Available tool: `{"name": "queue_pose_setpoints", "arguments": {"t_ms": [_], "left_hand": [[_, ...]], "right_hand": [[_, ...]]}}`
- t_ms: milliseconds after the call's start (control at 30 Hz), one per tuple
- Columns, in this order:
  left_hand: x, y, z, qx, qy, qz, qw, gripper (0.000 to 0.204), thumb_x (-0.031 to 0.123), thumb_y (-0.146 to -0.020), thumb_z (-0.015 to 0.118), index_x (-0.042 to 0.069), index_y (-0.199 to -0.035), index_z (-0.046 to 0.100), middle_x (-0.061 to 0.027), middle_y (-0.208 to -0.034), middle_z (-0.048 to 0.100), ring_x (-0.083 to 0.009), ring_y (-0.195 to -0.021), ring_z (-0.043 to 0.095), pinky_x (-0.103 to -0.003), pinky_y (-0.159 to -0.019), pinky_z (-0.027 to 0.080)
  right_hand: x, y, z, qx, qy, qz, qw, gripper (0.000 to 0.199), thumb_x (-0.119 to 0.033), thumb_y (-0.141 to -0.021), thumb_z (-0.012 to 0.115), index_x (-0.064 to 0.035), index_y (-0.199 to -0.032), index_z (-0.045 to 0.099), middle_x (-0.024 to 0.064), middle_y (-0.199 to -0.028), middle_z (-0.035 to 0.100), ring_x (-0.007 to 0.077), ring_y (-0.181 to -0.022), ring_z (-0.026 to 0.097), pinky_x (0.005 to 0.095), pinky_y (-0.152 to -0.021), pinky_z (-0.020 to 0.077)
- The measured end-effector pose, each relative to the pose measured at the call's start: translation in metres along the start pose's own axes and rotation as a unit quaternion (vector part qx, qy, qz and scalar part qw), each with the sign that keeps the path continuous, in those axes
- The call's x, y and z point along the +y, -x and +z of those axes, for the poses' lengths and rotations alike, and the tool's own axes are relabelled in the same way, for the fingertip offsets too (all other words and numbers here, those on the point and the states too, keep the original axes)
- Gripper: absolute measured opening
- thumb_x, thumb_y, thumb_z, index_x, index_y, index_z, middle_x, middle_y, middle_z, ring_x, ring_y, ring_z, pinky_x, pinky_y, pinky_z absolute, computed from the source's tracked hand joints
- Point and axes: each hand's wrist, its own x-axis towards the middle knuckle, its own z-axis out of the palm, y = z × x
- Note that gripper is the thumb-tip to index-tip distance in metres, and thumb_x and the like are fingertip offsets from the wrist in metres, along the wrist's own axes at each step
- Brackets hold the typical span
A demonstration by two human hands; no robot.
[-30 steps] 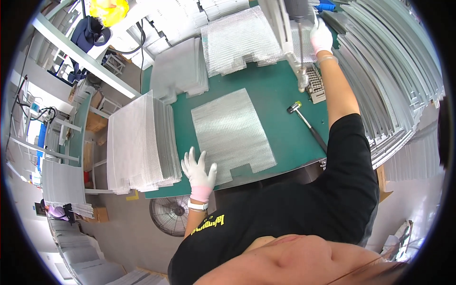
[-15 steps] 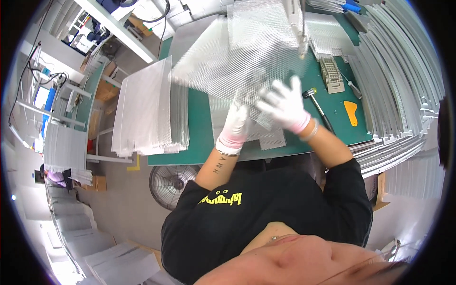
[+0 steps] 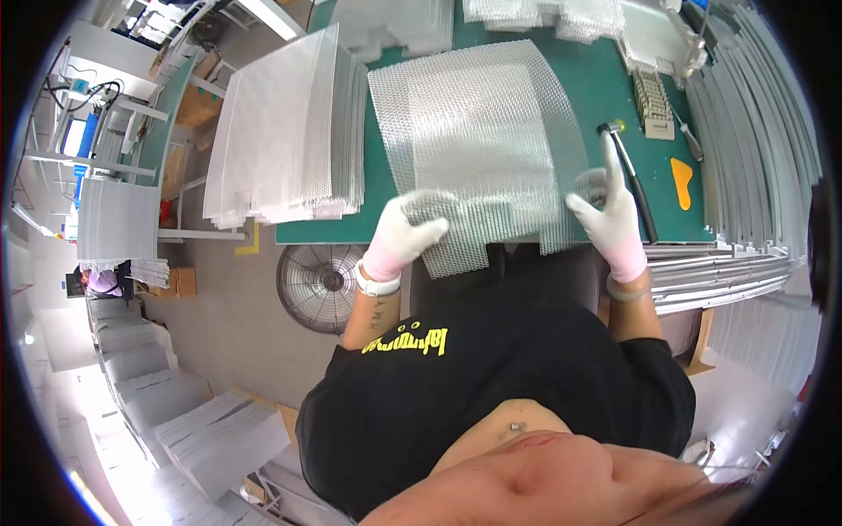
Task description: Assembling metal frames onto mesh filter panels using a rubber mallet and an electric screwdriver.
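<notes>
A translucent mesh sheet (image 3: 561, 114), gently bowed, lies in front of me over a smaller pale sheet on the green tabletop (image 3: 605, 219). Its notched near edge reaches past the table's front. My left hand (image 3: 405, 235), in a white glove with a pink cuff, is closed on the near left corner, with fingers showing through the mesh and the thumb on top. At the right edge my right hand (image 3: 611, 219), gloved alike, pinches the sheet between thumb and curled fingers. Its index finger stretches away toward a hammer (image 3: 633, 175) with a black handle.
A tall stack of mesh sheets (image 3: 281, 131) stands on the left. More sheets (image 3: 390, 24) lie at the back, and long white strips (image 3: 745, 131) fill the right side. A beige slotted block (image 3: 653, 105), a screwdriver (image 3: 691, 140) and a yellow scraper (image 3: 681, 182) lie by the hammer. A floor fan (image 3: 333, 280) stands below.
The mesh sheet has come down and toward me, flatter over the table. My left hand has moved left and nearer; my right hand, spread before, has moved right to the sheet's edge.
</notes>
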Motion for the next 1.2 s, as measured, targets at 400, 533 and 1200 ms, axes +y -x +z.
{"name": "queue_pose_setpoints", "arguments": {"t_ms": [400, 533, 1200], "left_hand": [[-0.059, -0.039, 0.009, 0.238, -0.404, 0.108, 0.877, 0.078, 0.022, -0.081, 0.075, 0.002, -0.147, 0.038, -0.0197, -0.119, 0.06, -0.0341, -0.105, 0.062, -0.041, -0.089, 0.052], [-0.068, -0.054, 0.004, 0.189, -0.421, 0.023, 0.887, 0.072, 0.028, -0.085, 0.069, 0.003, -0.146, 0.04, -0.0215, -0.123, 0.056, -0.0366, -0.108, 0.061, -0.041, -0.089, 0.053], [-0.061, -0.07, 0.005, 0.182, -0.411, -0.102, 0.887, 0.082, 0.039, -0.077, 0.077, 0.015, -0.148, 0.042, -0.0216, -0.143, 0.045, -0.039, -0.125, 0.053, -0.046, -0.099, 0.048]], "right_hand": [[0.043, -0.036, 0.056, 0.06, 0.155, -0.105, 0.981, 0.068, -0.018, -0.081, 0.073, -0.0039, -0.143, 0.047, 0.0207, -0.131, 0.06, 0.0338, -0.12, 0.058, 0.0374, -0.1, 0.0479], [0.052, -0.043, 0.065, 0.04, 0.204, -0.093, 0.974, 0.064, -0.022, -0.083, 0.072, -0.0043, -0.14, 0.049, 0.0188, -0.124, 0.062, 0.0337, -0.111, 0.061, 0.037, -0.094, 0.05], [0.066, -0.057, 0.049, -0.047, 0.3, -0.059, 0.951, 0.05, -0.033, -0.087, 0.067, -0.0045, -0.126, 0.058, 0.0189, -0.109, 0.061, 0.0359, -0.099, 0.062, 0.0414, -0.086, 0.0521]]}}
